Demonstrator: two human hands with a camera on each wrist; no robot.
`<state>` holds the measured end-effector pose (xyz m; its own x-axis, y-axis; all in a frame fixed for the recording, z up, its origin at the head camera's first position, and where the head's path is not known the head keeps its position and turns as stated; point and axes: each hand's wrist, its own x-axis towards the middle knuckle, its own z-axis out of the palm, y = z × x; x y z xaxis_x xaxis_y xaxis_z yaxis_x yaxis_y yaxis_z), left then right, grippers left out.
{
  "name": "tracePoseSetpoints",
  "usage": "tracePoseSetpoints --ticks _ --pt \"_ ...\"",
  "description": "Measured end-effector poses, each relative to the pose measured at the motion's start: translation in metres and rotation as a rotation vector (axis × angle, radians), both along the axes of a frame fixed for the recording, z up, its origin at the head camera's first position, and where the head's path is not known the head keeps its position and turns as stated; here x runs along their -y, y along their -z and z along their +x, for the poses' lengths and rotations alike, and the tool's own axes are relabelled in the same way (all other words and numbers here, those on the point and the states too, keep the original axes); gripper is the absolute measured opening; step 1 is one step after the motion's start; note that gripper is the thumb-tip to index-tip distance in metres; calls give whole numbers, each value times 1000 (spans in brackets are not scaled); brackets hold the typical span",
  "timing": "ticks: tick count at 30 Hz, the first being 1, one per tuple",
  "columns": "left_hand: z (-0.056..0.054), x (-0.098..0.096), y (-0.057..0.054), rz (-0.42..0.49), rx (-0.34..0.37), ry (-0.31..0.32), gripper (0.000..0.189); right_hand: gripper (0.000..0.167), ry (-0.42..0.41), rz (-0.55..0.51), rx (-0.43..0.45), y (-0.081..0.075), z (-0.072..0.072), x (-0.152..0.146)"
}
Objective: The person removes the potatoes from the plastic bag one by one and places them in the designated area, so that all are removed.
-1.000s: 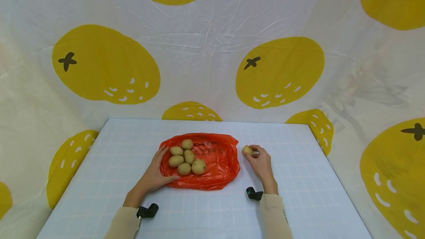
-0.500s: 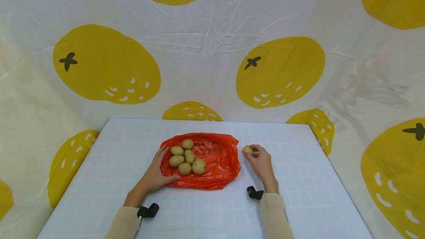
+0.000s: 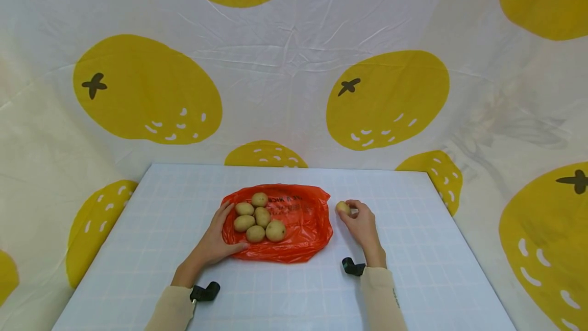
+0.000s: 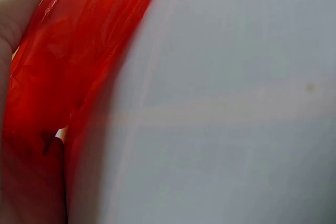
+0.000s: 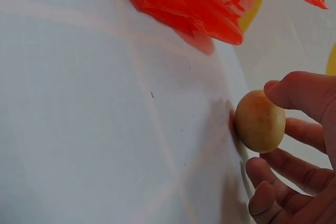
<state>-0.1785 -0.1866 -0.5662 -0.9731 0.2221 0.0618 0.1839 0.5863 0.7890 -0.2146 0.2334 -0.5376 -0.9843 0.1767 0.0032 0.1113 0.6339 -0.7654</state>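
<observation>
A red plastic bag [image 3: 305,231], its mouth spread wide, lies in the middle of the table in the head view. Several potatoes [image 3: 255,217] sit together in its left half. My left hand [image 3: 214,239] holds the bag's left side, thumb along the front rim and fingers at the left edge. Red film of the bag [image 4: 79,51] covers part of that hand in the left wrist view. To the right of the bag, my right hand [image 3: 363,223] pinches a single small potato [image 5: 260,121] between thumb and fingers, low at the tabletop.
The table [image 3: 285,295] has a pale cloth with a faint grid. Behind and beside it hangs a white sheet [image 3: 275,101] printed with large yellow fruit. Black wrist cameras [image 3: 205,291] are strapped on both forearms.
</observation>
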Motion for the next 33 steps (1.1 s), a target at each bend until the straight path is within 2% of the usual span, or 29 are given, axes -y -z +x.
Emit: tracePoseSetpoints --ticks 8,15,23,29,33 --pt "1 0 0 31 -51 15 117 56 -4 22 -10 -2 2 -3" --pt "1 1 2 18 -31 8 118 64 -59 26 -36 -8 3 -6" --pt "0 0 3 16 -24 3 120 70 -111 76 -51 -15 3 -5" --pt "0 1 4 8 -14 -4 121 75 -138 84 -33 -24 7 -3" --pt "0 1 4 1 -7 -12 122 78 -162 85 -54 -31 9 -2"
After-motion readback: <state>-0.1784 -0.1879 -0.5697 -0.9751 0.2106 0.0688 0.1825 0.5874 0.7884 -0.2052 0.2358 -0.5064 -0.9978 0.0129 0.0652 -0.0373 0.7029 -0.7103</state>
